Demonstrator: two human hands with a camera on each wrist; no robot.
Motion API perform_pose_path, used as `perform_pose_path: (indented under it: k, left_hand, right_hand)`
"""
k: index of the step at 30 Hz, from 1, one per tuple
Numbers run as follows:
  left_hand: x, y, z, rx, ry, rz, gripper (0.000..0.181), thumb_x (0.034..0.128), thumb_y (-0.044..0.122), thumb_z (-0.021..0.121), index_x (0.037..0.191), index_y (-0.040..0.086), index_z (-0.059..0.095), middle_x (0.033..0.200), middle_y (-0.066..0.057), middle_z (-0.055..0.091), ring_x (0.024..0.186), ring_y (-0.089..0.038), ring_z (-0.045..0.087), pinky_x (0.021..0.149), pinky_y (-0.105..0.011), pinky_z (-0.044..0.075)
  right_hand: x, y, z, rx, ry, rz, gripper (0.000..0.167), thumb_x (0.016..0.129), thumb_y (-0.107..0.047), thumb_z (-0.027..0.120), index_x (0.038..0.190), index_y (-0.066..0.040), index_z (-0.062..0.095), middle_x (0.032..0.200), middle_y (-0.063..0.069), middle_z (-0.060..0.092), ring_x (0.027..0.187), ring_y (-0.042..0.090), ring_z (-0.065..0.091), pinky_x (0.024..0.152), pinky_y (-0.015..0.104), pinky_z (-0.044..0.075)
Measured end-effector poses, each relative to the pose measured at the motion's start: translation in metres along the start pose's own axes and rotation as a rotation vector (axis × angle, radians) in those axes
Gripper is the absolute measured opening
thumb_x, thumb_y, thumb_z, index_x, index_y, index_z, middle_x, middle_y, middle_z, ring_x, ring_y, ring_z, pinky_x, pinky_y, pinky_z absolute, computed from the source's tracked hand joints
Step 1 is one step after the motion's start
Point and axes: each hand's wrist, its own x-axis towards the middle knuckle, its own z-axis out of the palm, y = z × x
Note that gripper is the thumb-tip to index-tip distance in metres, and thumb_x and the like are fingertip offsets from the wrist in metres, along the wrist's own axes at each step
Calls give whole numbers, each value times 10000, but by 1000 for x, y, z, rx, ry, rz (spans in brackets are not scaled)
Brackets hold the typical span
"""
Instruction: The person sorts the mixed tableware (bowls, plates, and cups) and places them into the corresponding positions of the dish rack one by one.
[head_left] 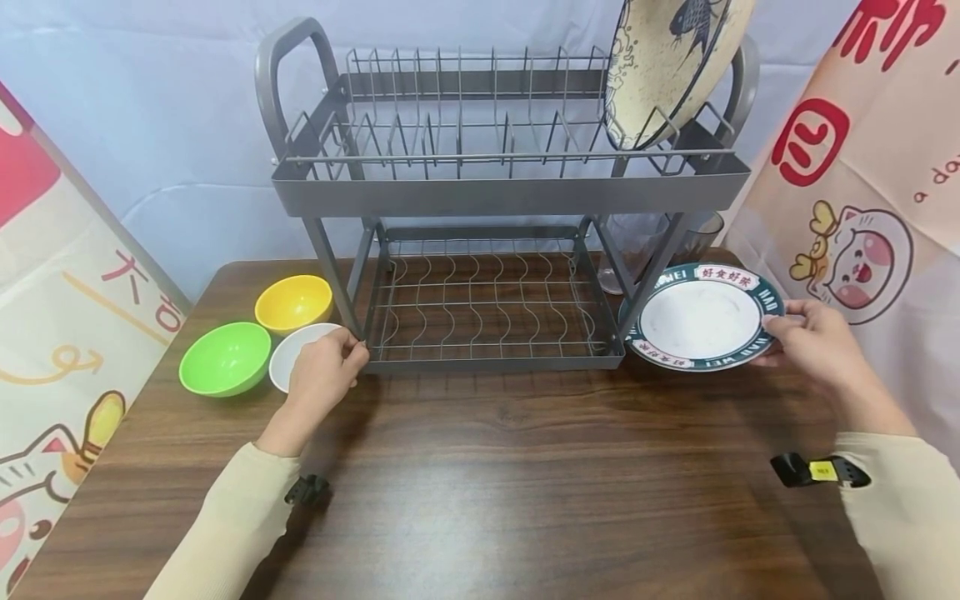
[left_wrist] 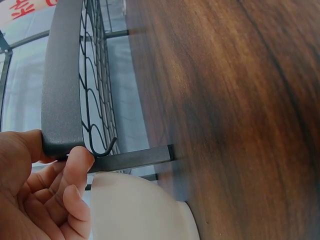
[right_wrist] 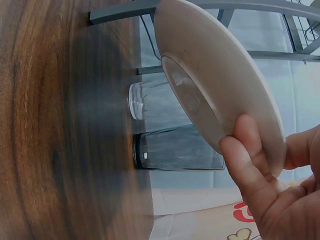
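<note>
Clock centred on the dish rack [head_left: 510, 198], head view. Plate [head_left: 697, 318] at 4 o'clock, held up off the desk [head_left: 487, 467], its right rim clamped between thumb and fingers of the right hand [head_left: 817, 346]. Left hand [head_left: 324, 367], between 7 and 8, has its fingers pinched on the rack's lower front corner, just beside the white bowl [head_left: 283, 362]. Risks, my judgement: the one-edge grip leaves the plate's far side unsupported, so it could tip or slip. Swung toward 12, it might knock the dark glass [right_wrist: 180, 150] or clear glass [right_wrist: 162, 102] behind it; toward 9, chip against the rack's leg [head_left: 656, 271]. Whether plate and leg touch: cannot tell. Should the left hand tug, the patterned dish [head_left: 660, 75] at 2 could topple.
</note>
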Motion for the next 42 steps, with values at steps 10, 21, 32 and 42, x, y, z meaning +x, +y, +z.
perform_pose_path:
  k: [10,21,32,42]
  left_hand:
    - [-1,-2,0,-2,-11,-3,150,847,170,497,766,73,579,500,35,547,491,-137,553,463,-321,352]
    - [-1,-2,1,-6,-3,-3,150,844,183,509,768,78,585,497,37,547,491,-142,555,467,-323,353]
    - [-1,-4,1,-8,-11,-3,158,853,175,501,768,70,581,502,32,548,489,-134,554,464,-321,351]
    - [-1,-4,2,-3,-5,-5,157,851,178,503,766,74,582,497,33,546,488,-141,550,466,-323,350]
  right_hand:
    - [-7,-6,-1,-25,42,-49,368,972,-68,371,1227,180,279,758,-2,587,621,151,647,601,325,527]
    - [-13,-20,-3,-76,83,-76,463,974,-109,390,1286,189,221,695,-105,609,575,115,635,542,303,522]
    - [-18,-29,-4,-63,171,-82,244,966,-123,416,1159,7,340,697,-174,580,578,61,621,546,246,514]
    - [-19,-38,-3,-54,358,-116,153,923,-102,458,1006,-208,386,637,-237,550,527,-20,575,466,163,458]
